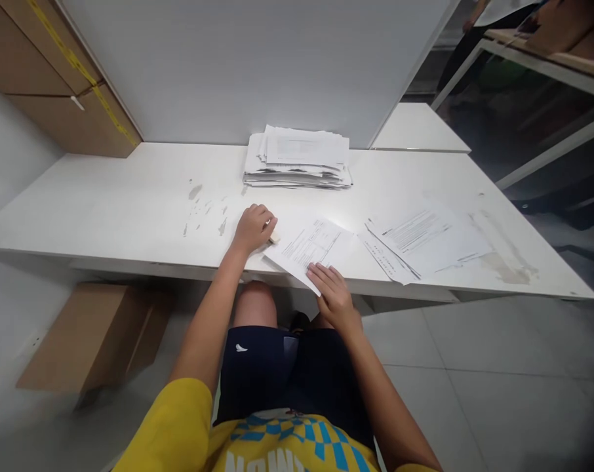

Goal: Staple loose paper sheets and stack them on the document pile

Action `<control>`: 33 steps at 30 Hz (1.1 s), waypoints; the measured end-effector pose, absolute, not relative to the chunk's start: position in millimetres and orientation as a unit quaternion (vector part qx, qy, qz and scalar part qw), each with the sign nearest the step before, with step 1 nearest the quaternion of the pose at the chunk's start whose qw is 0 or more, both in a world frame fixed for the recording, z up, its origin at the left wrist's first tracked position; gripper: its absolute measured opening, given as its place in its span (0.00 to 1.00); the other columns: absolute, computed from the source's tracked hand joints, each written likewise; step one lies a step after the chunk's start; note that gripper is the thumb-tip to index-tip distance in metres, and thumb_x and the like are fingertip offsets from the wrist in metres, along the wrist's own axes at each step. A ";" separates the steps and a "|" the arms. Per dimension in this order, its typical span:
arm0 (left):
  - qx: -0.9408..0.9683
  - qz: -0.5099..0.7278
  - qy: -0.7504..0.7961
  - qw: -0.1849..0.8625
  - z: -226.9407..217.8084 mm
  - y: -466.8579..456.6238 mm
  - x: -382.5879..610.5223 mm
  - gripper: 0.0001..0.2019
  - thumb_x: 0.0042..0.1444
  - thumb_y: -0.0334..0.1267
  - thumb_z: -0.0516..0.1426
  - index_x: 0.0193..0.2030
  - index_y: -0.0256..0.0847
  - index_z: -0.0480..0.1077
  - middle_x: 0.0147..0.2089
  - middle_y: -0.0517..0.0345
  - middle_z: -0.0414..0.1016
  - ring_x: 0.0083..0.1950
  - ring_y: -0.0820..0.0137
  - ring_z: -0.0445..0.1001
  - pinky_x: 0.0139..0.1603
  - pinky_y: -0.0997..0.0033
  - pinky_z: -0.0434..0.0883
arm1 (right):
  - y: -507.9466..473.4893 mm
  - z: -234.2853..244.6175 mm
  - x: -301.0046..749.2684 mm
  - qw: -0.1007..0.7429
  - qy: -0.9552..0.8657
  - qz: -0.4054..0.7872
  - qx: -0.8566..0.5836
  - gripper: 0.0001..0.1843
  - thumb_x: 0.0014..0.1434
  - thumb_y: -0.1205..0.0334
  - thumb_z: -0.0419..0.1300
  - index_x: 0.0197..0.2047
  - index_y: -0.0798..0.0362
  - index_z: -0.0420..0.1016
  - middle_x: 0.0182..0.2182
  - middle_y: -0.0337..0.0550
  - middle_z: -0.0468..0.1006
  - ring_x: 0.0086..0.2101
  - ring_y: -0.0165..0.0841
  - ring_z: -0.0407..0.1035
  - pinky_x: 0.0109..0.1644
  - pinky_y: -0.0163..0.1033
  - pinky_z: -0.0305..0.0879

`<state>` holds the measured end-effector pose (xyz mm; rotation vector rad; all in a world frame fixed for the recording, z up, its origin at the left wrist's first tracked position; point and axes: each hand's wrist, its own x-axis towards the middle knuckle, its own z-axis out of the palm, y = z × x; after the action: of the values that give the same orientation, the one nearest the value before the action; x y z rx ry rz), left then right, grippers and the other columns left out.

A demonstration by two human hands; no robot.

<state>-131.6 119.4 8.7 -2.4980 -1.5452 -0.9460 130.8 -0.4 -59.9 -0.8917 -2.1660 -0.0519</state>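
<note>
While your right hand [334, 295] lies on the near edge of the printed sheet [313, 246], your left hand [254, 229] curls over a small pale block [274, 238] at the sheet's left corner. The paper stack [297, 167] serves as landmark: the sheet lies on the table [105, 196], just nearer to you than the stack, with one corner reaching past the table's front edge. Your left fingers are bent and appear closed on the block, of which only one end shows; your right fingers lie extended and close together on the paper, and whether the thumb pinches from beneath cannot be told. The sheet should prove light and limp, easily creased, and apt to slide on the smooth tabletop; the overhanging corner offers the easiest hold, with flat fingers for support. The block looks stiff and light, best held by its sides. Nearer than the stack and to its right lie loose papers [415, 239], overlapping. Well left of the stack stand cardboard boxes [73, 121] bearing yellow tape [71, 58]; lower and nearer than the stack, below the tabletop, is another carton [73, 344]. Their contents are hidden.
</note>
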 end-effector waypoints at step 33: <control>-0.769 -0.279 -0.562 -0.122 -3.6 105.0 -129.7 0.28 0.71 0.56 0.38 0.59 0.45 0.70 0.68 0.51 0.67 0.77 0.61 0.48 0.77 0.50 0.50 | -9.3 -49.0 84.9 0.353 -0.824 -0.022 -0.444 0.24 0.66 0.69 0.53 0.63 0.45 0.72 0.58 0.41 0.77 0.55 0.39 0.68 0.54 0.44 0.54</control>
<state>-129.7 105.0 -3.6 -2.6243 -1.9153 -0.9514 84.9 -9.3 -49.0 -1.1477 -2.1303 -0.0564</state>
